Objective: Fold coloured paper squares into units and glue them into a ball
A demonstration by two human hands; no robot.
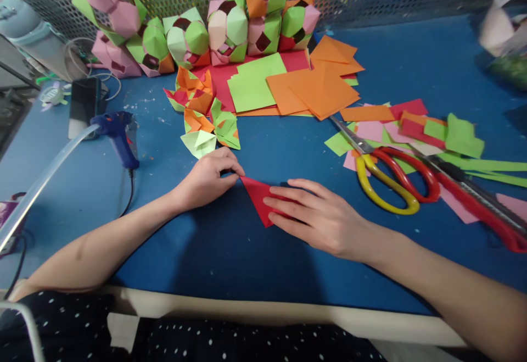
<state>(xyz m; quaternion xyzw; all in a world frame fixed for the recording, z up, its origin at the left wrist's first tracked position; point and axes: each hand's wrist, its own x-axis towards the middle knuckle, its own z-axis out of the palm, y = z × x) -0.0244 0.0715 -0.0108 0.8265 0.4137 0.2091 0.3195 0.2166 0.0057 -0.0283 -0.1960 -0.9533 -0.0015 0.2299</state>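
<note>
A red sheet of paper (257, 197), folded into a triangle, lies on the blue table in front of me. My left hand (214, 178) pinches its upper left corner between thumb and forefinger. On the triangle's right part rests my right hand (317, 213), its fingers stretched out flat and hiding that end of the paper. Just beyond my left hand sit several small folded paper pieces, among them a pale green one (200, 143), a green and orange one (225, 126) and an orange and red one (193, 90).
Scissors (387, 181) and a red-handled cutter (473, 202) lie right among paper scraps (411, 123). Orange sheets (321, 90) and green sheets (255, 84) are stacked behind. Folded paper blocks (187, 38) line the mesh panel. A blue glue gun (119, 137), phone (84, 106) and bottle (33, 27) stand left.
</note>
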